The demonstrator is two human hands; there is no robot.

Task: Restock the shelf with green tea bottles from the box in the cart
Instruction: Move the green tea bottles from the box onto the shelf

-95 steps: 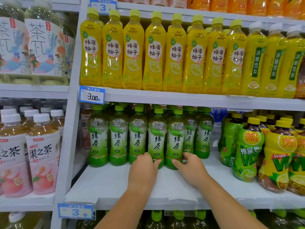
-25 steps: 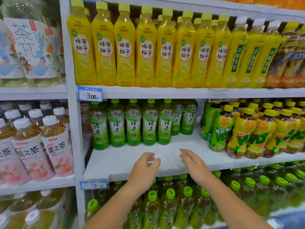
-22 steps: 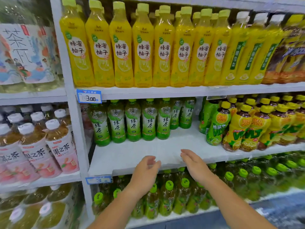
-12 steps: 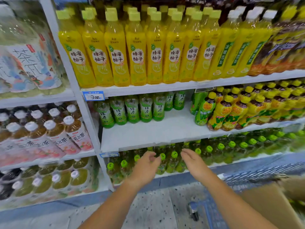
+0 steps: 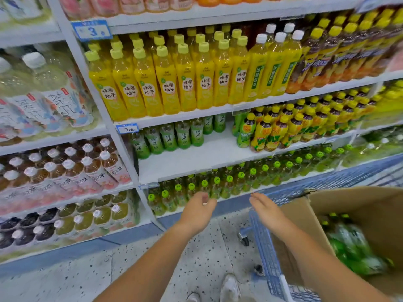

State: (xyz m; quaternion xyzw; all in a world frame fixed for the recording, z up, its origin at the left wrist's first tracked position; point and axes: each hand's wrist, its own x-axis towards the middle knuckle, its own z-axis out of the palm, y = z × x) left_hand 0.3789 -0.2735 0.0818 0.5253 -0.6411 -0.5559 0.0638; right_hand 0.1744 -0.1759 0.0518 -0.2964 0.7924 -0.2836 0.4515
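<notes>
Green tea bottles, seven visible, stand beyond two empty hands.

The green tea bottles are showing pale green liquid, white-and-green labels and green caps, sitting on a white shelf. Above them, the yellow bottles are wearing lime-yellow caps and white round label patches. The box is showing plain brown cardboard around blurred green contents. The cart is showing blue wire. The floor is showing pale grey speckled with dark flecks.
</notes>
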